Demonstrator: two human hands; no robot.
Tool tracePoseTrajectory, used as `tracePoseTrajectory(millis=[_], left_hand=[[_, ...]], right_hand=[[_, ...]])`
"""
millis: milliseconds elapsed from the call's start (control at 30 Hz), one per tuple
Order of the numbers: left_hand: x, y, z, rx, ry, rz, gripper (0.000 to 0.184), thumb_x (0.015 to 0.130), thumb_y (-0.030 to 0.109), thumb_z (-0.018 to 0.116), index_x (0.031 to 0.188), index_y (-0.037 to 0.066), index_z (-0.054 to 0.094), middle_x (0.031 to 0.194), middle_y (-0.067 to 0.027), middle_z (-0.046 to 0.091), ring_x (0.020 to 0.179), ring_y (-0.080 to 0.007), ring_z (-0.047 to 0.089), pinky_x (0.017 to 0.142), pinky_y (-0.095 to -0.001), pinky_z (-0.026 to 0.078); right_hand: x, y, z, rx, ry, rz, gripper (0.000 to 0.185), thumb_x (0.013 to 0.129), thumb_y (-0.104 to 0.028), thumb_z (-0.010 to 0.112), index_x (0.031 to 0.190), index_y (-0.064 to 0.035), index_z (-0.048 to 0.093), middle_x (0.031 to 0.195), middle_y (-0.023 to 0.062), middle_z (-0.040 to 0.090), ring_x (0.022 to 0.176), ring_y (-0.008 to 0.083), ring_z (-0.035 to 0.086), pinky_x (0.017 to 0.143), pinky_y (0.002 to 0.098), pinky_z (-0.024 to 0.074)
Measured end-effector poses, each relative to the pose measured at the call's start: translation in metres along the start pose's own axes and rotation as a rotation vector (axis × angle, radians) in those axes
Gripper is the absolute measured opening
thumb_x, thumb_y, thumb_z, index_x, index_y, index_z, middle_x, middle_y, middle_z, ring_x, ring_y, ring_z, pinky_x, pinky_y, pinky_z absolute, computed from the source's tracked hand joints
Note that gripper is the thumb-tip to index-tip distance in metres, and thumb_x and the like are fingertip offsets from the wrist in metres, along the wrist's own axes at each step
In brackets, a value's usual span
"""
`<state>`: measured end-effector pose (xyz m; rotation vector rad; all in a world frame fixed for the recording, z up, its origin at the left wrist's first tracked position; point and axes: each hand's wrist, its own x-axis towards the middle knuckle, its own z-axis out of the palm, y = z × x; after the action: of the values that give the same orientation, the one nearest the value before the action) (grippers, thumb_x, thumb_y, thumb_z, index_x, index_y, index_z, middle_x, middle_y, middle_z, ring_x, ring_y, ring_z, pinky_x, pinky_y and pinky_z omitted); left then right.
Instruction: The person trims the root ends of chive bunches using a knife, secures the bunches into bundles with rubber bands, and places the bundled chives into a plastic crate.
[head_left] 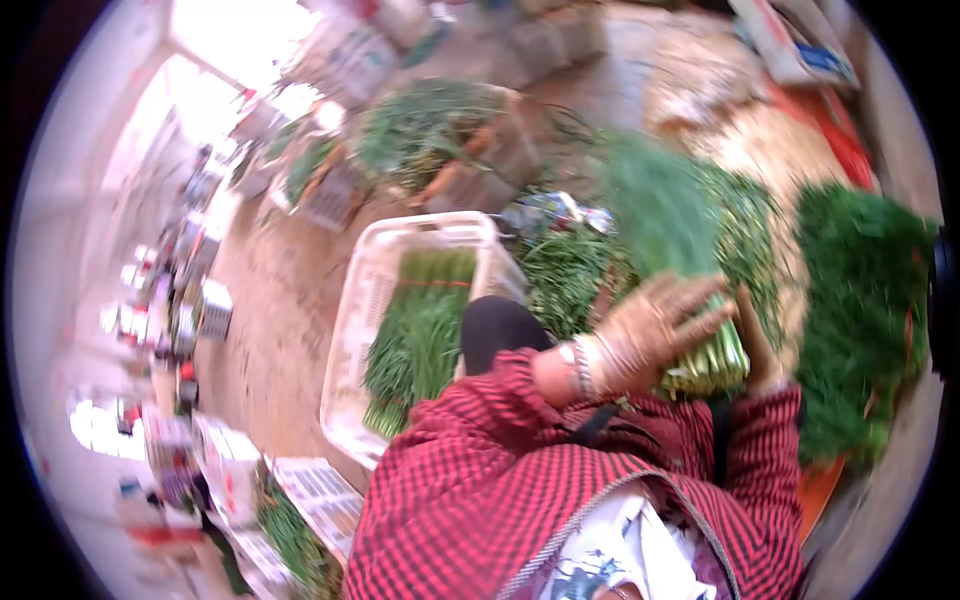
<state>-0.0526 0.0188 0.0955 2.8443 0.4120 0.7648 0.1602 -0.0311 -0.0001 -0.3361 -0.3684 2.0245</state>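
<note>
A bundle of chives (710,360) is held upright in front of my body, pale cut stalk ends toward me and green tops (660,205) fanned out away, blurred by motion. My left hand (655,330), in a thin stained glove, lies across the bundle from the left with its fingers pressed against the stalks. On the other side, my right hand (757,340) is cupped along the bundle, partly hidden by it. A white plastic crate (345,365) stands to the left of my knee, with tied chive bundles (425,320) lying in it.
Loose chives (570,270) are heaped beyond my hands, and a dense green pile (860,320) lies at the right. Farther off are a cardboard box (480,170) filled with greens and white sacks (340,60). More boxes (215,305) and people are at the far left.
</note>
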Motion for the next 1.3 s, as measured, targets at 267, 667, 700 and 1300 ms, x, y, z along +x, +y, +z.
tracePoseTrajectory(millis=[267,667,700,1300], left_hand=[[-0.13,-0.036,0.118,-1.511,0.142,-1.215,0.025,0.09,0.017,0.057,0.107,0.0,0.066,0.102,-0.0063,0.068,0.096,-0.0182,0.065,0.09,-0.0356,0.051],[-0.092,-0.079,0.063,-2.3,0.708,-0.947,0.057,0.091,0.052,0.049,0.121,0.005,0.06,0.112,-0.0125,0.066,0.099,-0.0312,0.065,0.091,-0.0473,0.051],[-0.085,-0.078,0.061,-2.316,0.68,-0.952,0.057,0.091,0.052,0.049,0.121,0.005,0.06,0.112,-0.0125,0.066,0.099,-0.0312,0.065,0.091,-0.0473,0.051],[-0.069,-0.057,0.051,-2.166,0.844,-1.025,0.035,0.096,0.033,0.056,0.113,0.004,0.062,0.107,-0.0107,0.068,0.094,-0.0287,0.066,0.085,-0.0466,0.055]], right_hand=[[0.006,0.053,0.002,-0.484,0.369,-0.113,0.074,0.081,-0.026,0.067,0.141,-0.0046,0.03,0.126,0.0153,0.053,0.107,0.0256,0.061,0.092,0.0378,0.0514],[0.049,0.057,0.051,-1.101,0.155,-0.025,0.076,0.085,-0.033,0.069,0.14,0.0037,0.033,0.129,0.0152,0.052,0.116,0.0216,0.052,0.1,0.0325,0.041],[0.058,0.061,0.041,-1.184,0.106,-0.228,0.079,0.083,-0.035,0.072,0.14,0.0041,0.032,0.129,0.0161,0.052,0.117,0.0234,0.052,0.101,0.0336,0.0397],[0.036,-0.011,0.013,-0.677,0.814,-0.724,0.041,0.084,-0.031,0.074,0.112,-0.0017,0.063,0.103,0.0065,0.066,0.091,0.0181,0.062,0.082,0.0309,0.0509]])
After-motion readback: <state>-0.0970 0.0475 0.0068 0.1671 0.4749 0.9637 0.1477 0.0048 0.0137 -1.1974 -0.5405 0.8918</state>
